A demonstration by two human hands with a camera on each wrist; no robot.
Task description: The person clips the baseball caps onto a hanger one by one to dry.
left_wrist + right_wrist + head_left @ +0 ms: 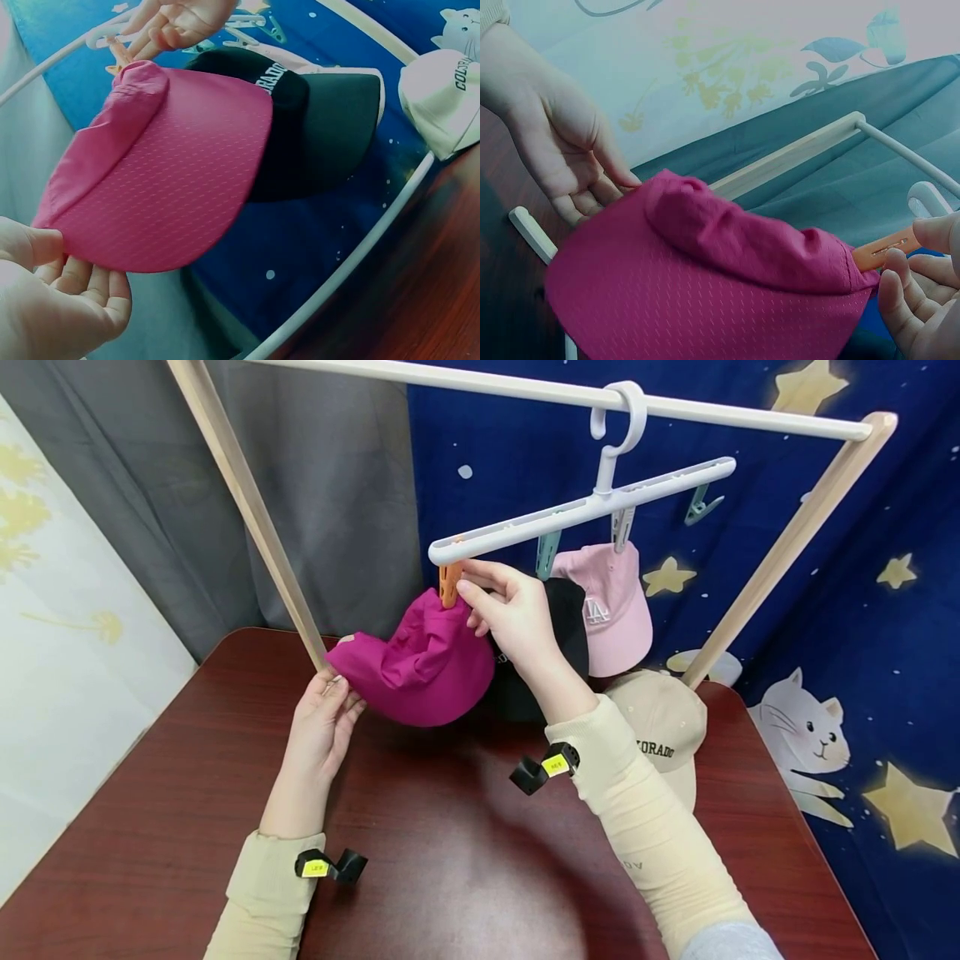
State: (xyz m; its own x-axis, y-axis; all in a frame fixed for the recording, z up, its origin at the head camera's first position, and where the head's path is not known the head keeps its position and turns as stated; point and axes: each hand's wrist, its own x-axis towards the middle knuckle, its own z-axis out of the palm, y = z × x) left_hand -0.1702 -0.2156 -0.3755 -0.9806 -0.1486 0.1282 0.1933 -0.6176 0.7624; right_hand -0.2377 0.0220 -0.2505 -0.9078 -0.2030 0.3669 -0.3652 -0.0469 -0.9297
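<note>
A magenta cap hangs tilted from an orange clip at the left end of a white hanger. My left hand pinches the cap's left edge between thumb and fingers. At the clip, my right hand has its thumb and fingertips around the orange plastic. The cap's wide brim faces the left wrist view, and its crown fabric looks crumpled in the right wrist view. Just behind it, a black cap is partly hidden by the magenta one and my right hand.
A pink cap hangs farther back from a pale clip. Teal clips are also on the hanger, which hooks over a wooden rod. A beige cap sits by the rack's right post on the reddish-brown table.
</note>
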